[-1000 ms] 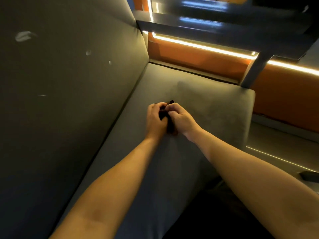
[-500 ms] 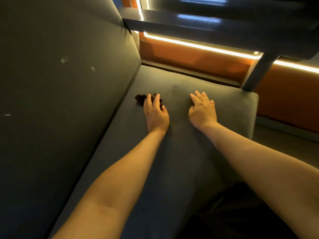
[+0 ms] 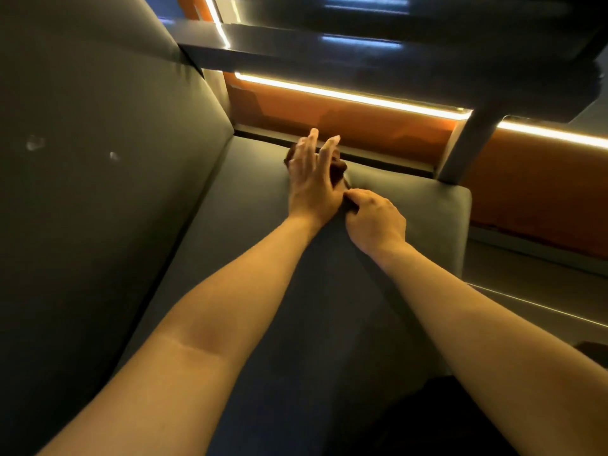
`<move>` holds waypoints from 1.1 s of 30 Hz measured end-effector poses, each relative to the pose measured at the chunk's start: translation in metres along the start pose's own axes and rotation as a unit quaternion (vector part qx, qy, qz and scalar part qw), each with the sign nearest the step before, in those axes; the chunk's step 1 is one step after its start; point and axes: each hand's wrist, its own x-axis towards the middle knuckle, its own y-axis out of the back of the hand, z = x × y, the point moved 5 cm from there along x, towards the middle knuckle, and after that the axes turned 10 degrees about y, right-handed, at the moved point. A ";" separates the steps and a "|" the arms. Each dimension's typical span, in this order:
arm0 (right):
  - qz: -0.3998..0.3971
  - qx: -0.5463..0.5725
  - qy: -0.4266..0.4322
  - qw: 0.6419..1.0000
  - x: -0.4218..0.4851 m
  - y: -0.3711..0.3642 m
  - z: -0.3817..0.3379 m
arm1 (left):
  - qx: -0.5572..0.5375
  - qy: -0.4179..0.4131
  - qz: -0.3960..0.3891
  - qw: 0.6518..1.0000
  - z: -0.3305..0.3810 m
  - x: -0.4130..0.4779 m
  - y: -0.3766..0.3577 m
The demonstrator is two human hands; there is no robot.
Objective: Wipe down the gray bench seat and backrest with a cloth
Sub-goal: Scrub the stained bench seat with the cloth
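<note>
Left hand (image 3: 312,182) is flat out at the far end of the bench seat (image 3: 230,232), fingers straight and slightly spread, palm pressing down on the cloth (image 3: 339,172). The cloth is a dark, crumpled wad, mostly hidden beneath that palm, with a bunched fold poking out on the thumb side and a bit more past the fingers. It sits close to the seat's far edge, near the gap below the orange wall panel (image 3: 362,126).

Right hand (image 3: 375,220) is tucked in just beside the left wrist, fingers curled, fingertips at the cloth's near edge. Whether they actually pinch the fabric, I can't tell; it's too dark in there.

The seat is smooth, matte gray upholstery with a squared, padded corner. The backrest (image 3: 98,199) rises on the left in the same gray, carrying two pale smudges (image 3: 34,143). A warm light strip (image 3: 345,97) glows above the orange panel, and a slanted metal leg (image 3: 460,149) holds up a dark glossy tabletop (image 3: 362,57).
</note>
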 end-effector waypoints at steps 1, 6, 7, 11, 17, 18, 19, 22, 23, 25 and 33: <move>0.002 -0.004 0.002 1.000 0.000 0.001 -0.001 | 0.036 0.014 0.015 0.999 -0.013 -0.011 0.005; 0.001 -0.028 -0.006 1.000 -0.002 0.000 -0.009 | 0.024 0.088 -0.019 0.996 -0.030 -0.029 0.002; -0.006 -0.028 -0.009 1.000 -0.002 0.001 -0.010 | 0.005 0.094 -0.024 0.995 -0.023 -0.021 0.000; -0.033 -0.023 -0.019 0.999 -0.001 0.006 -0.005 | 0.012 0.033 -0.084 0.996 0.012 0.004 -0.021; -0.044 -0.001 -0.033 0.998 -0.001 0.006 -0.003 | 0.039 -0.004 -0.072 0.997 0.006 0.002 -0.008; -0.051 0.002 -0.036 0.998 -0.002 0.005 -0.003 | 0.042 -0.010 -0.063 0.997 0.001 -0.002 -0.003; -0.061 0.005 -0.039 0.997 -0.003 0.004 -0.005 | 0.043 -0.008 -0.051 0.998 -0.006 -0.007 0.002; -0.108 0.005 -0.035 0.994 -0.009 -0.003 -0.017 | 0.045 0.026 -0.016 0.999 -0.029 -0.025 0.019; -0.121 -0.003 -0.028 0.992 -0.013 -0.005 -0.023 | 0.050 0.040 -0.009 0.998 -0.038 -0.032 0.025; -0.134 -0.016 -0.018 0.991 -0.021 -0.009 -0.034 | 0.064 0.068 0.003 0.996 -0.060 -0.047 0.039; -0.160 0.022 -0.037 0.986 -0.037 -0.008 -0.044 | 0.018 0.208 0.000 0.978 -0.091 -0.086 0.069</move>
